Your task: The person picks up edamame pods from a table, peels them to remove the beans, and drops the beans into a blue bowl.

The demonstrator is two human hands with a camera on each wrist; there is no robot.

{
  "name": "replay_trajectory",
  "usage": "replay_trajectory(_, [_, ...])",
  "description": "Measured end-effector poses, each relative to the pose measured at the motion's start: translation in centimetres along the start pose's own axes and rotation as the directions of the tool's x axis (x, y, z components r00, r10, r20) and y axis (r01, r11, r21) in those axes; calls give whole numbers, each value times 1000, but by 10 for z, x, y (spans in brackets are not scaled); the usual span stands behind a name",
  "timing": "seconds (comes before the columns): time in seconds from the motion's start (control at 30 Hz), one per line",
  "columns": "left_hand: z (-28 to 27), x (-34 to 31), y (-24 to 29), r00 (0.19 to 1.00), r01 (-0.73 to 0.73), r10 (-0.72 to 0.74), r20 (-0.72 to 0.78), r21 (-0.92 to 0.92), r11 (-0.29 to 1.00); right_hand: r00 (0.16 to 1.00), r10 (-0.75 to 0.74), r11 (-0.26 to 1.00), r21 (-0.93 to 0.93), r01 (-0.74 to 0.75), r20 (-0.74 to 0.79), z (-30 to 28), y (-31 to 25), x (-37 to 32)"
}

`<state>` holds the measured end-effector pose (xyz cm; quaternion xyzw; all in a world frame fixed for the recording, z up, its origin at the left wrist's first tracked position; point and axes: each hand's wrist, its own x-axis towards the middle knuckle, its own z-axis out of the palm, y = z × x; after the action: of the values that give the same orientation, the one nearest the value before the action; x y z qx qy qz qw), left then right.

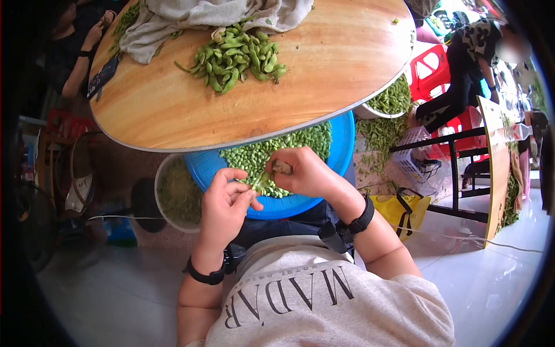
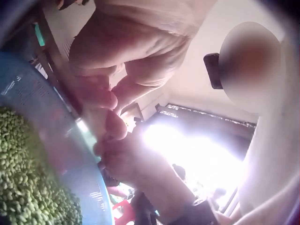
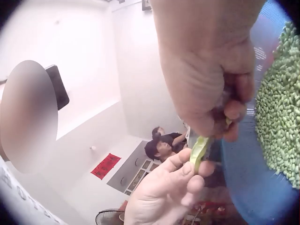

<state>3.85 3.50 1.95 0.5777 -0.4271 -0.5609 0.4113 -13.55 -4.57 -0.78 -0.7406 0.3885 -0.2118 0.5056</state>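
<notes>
A split green soybean pod (image 3: 199, 151) stretches between the two hands over the blue basin (image 1: 346, 144). My left hand (image 1: 222, 205) pinches its lower end between thumb and fingertips. At the pod's upper end, the curled right hand (image 1: 309, 173) grips with thumb and index finger. A brownish covering (image 1: 282, 167) shows on the right thumb. Loose shelled beans (image 1: 312, 140) fill much of the basin beneath, also visible as beans (image 3: 283, 103) in the right wrist view. In the left wrist view the fingers hide most of the pod.
A wooden oval table (image 1: 324, 75) overhangs the basin, bearing a heap of pods (image 1: 237, 58) and a grey cloth (image 1: 173, 29). A pale bucket (image 1: 167, 199) stands left of the basin. A yellow bag (image 1: 399, 211) lies at right; another person (image 1: 477, 52) bends beyond.
</notes>
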Motion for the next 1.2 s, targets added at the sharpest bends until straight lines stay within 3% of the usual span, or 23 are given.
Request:
replay_trajectory(0.1, [0,3,-8,997,-59,64,-35,126,990,997,-45,999,-34,43,-68,2,4,3])
replay_trajectory(0.2, [1,3,-5,998,-57,60,-33,79,995,992,99,990,89,-107,81,-3,-6,0])
replay_trajectory(0.3, [5,3,-2,994,-101,104,-26,101,990,999,21,995,100,-24,30,10,8,3])
replay_trajectory(0.53, [6,4,-8,986,-162,154,57,199,966,965,47,982,166,-92,259,7,13,8])
replay_trajectory(0.63, [5,6,-10,989,-144,135,59,178,974,977,93,979,162,-125,191,12,17,8])
replay_trajectory(0.73, [4,8,-7,998,-68,68,7,154,986,999,52,999,16,-52,7,15,23,6])
replay_trajectory(0.87, [2,13,-14,997,-72,78,-26,190,979,954,-166,961,-256,100,-251,14,29,1])
replay_trajectory(0.9, [1,13,-16,996,-78,86,-32,201,976,955,-164,965,-239,104,-245,10,21,-3])
replay_trajectory(1.0, [5,15,-15,996,-76,82,-42,137,988,985,-123,990,56,131,-124,3,-7,-9])
replay_trajectory(1.07, [7,16,-13,997,-69,71,-39,41,997,974,-205,974,82,213,-95,12,-8,-6])
replay_trajectory(1.13, [7,17,-12,997,-66,64,-36,-77,995,986,-148,956,246,162,-73,14,2,-3])
replay_trajectory(1.2, [8,16,-10,998,-60,56,-35,-120,991,999,-30,884,466,16,23,12,0,-4])
